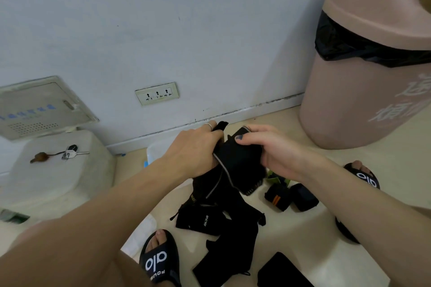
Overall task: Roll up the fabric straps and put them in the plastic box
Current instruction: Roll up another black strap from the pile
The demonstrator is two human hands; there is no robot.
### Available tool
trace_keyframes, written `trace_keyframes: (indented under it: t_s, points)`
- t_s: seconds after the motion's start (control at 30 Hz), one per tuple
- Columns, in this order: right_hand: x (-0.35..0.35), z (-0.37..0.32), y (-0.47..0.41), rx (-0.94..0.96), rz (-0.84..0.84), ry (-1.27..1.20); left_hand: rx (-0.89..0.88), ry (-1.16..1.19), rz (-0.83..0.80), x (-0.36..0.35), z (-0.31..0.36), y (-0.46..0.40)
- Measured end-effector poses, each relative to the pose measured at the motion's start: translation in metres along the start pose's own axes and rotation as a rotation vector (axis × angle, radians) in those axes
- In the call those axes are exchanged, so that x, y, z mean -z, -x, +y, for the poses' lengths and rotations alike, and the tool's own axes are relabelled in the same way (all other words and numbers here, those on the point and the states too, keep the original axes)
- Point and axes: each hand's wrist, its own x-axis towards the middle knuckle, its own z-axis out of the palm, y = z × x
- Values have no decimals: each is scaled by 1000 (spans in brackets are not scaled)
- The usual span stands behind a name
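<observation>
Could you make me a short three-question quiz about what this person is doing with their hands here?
1. True or false: both the left hand and the right hand grip the black strap.
2. What lies on the white stool at left?
A. keys
B. a phone
C. a cup
3. Fill in: the rolled straps lie on the ____, below the right hand.

Key: 1 true; 2 A, the keys; 3 floor.

Two hands (193, 149) (275, 149), two black slippers (158, 261) (363, 177), two rolled straps (277, 196) (303, 197) on the floor, one pink bin (363, 100), one wall socket (157, 93).
</observation>
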Motion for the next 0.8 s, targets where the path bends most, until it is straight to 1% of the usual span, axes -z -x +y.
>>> trace_keyframes:
  t_s: [0.07, 0.13, 0.3, 0.4, 0.57, 0.63, 0.73, 0.8]
  points:
    - [1, -4, 4, -42, -50, -95, 13, -38, -38, -4, -3, -1]
    - [5, -8, 7, -81, -76, -150, 37, -18, -41, -8, -5, -3]
    - [14, -12, 10, -185, -136, -42, 51, 40, 25, -5, -5, -7]
    - [10, -9, 9, -208, -113, -7, 34, 29, 29, -2, 0, -4]
    - [9, 2, 1, -147, -27, 64, -9, 26, 39, -2, 7, -2]
    - [7, 3, 1, -172, -8, 70, -11, 6, 31, -3, 6, -2]
    - [5, 2, 4, -212, -33, 75, -14, -15, 38, -7, 2, -4]
    - [5, -1, 6, -242, -61, 35, -11, -45, 58, -9, -3, -7]
